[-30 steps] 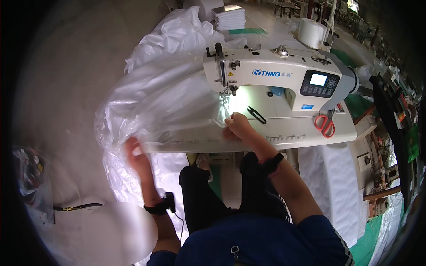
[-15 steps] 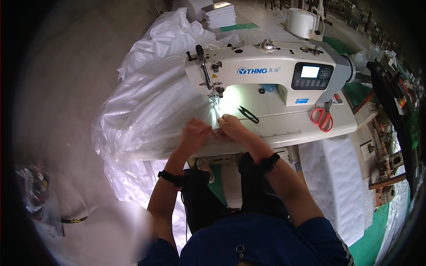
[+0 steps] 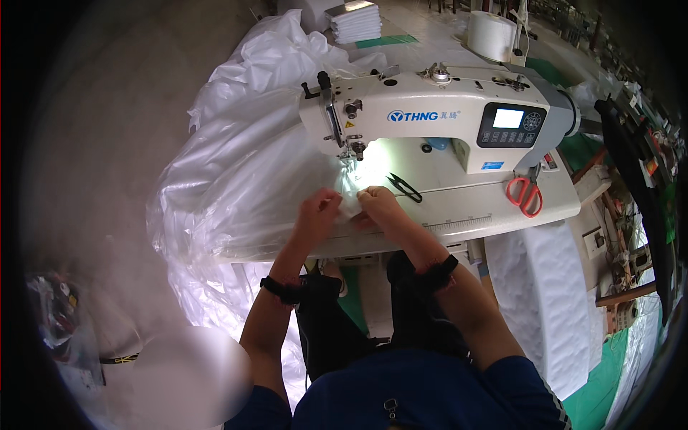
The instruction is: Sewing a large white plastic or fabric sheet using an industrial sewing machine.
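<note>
Both hands are at the near side of a white sewing machine [image 3: 423,107], just in front of its lit needle area. A large sheet of translucent white plastic [image 3: 244,172] lies in folds to the left and runs up to the presser foot [image 3: 351,156]. My left hand [image 3: 319,213] pinches the sheet's edge, its fingers slightly blurred. With fingers closed, my right hand [image 3: 382,206] grips the same edge a little to the right. A short stretch of plastic spans the gap between them. Black thread snips [image 3: 405,188] lie on the machine bed, right of my right hand.
Red-handled scissors [image 3: 525,196] rest at the bed's right end. A white thread cone [image 3: 491,36] and a stack of folded white sheets [image 3: 355,23] stand behind the machine. White padded material [image 3: 537,301] hangs below the table at right. A blurred pale round object [image 3: 190,376] fills the lower left.
My left hand has shifted slightly, with its fingers raised a little. The plastic between my hands shows more openly. The whole view has shifted slightly; the snips and scissors stay in place on the bed.
</note>
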Demonstrator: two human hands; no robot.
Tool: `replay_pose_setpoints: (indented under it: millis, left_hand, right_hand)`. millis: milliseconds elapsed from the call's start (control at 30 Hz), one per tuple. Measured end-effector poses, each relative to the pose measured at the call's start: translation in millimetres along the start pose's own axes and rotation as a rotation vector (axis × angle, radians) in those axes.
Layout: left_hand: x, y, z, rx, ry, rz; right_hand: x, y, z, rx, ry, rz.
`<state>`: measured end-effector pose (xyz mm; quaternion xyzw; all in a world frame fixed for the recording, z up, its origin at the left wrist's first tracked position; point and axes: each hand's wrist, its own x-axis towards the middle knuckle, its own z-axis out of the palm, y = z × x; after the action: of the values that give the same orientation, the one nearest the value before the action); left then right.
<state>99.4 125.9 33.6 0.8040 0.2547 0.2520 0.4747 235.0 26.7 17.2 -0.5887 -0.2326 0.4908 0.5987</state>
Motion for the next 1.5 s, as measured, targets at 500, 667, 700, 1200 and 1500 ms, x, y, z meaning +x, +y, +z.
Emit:
replay_pose_setpoints:
  millis: [500, 667, 700, 1200, 1500]
  left_hand:
    - [7.5, -1.6, -6.4, 0.844, -0.008, 1.055]
    - [-6.3, -0.7, -0.2, 0.759, -0.143, 0.849]
    - [-7.0, -0.8, -0.5, 0.760, -0.137, 0.848]
    - [-57.3, -31.2, -38.9, 0.889, 0.100, 0.580]
    - [-58.6, -47.6, -100.1, 0.913, 0.254, 0.461]
  right_hand:
    - [-4.2, 3.7, -1.4, -0.039, -0.019, -0.048]
    - [-5.9, -2.3, -6.5, 0.125, -0.073, 0.012]
    - [-6.5, -3.8, -6.1, 0.160, -0.093, 0.031]
    - [-28.9, 16.1, 28.5, -1.414, 0.399, -0.477]
    - [-21.1, 24.0, 48.0, -1.861, 0.416, -0.509]
